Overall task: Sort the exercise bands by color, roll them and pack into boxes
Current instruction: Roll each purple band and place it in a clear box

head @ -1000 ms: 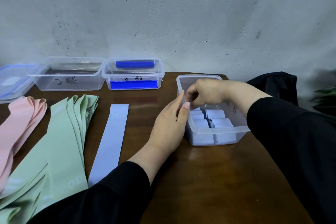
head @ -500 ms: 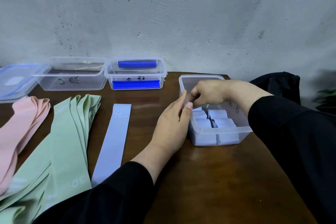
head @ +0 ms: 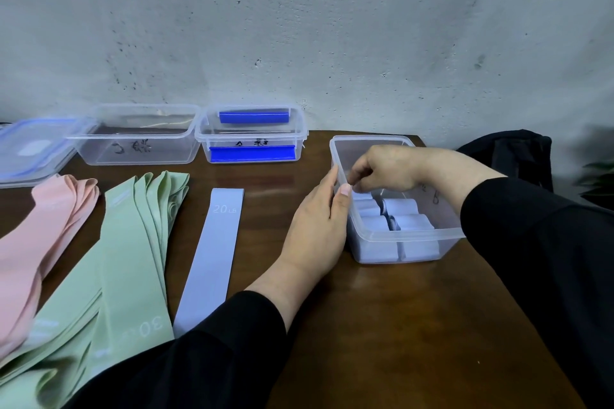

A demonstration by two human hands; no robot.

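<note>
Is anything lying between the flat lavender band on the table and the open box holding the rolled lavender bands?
Only the left hand, resting against the near-left wall of the open box, sits between it and the flat lavender band. Otherwise just bare table; the box has no lid on.

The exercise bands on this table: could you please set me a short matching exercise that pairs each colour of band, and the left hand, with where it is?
Things:
1. pink bands
2. green bands
3. flat blue band
4. rolled blue bands
5. left hand

Places:
A. inside the open box on the right
B. lying alone, just left of the left hand
C. far left edge of the table
D. against the box's left wall
E. fanned out between pink and blue

Pairs: 1-C, 2-E, 3-B, 4-A, 5-D
</note>
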